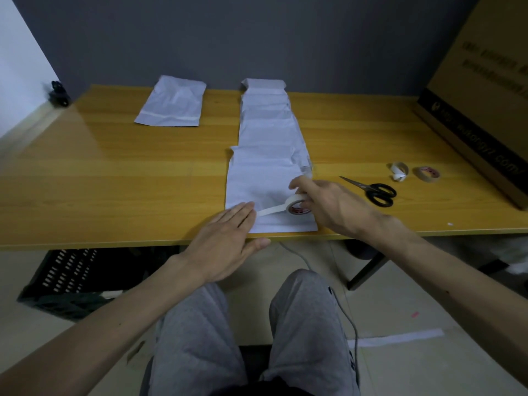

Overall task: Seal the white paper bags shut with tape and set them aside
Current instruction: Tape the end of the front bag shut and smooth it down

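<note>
2 hands on nearest bag (257, 178): left (225, 244) flat on tape (271, 210), right (331, 204) around roll (295, 205).

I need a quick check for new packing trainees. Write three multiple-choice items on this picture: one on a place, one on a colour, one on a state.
1. Where are the scissors? A right of the right hand, on the table; B on the floor; C on a bag.
2. What colour are their handles? A red; B black; C yellow.
3. How is the left hand? A gripping the scissors; B a fist; C flat on the near bag.

Key: A, they lie on the table past the right hand, which holds the tape roll; B, both loops are black; C, its straight fingers rest at the end of the tape strip.
</note>
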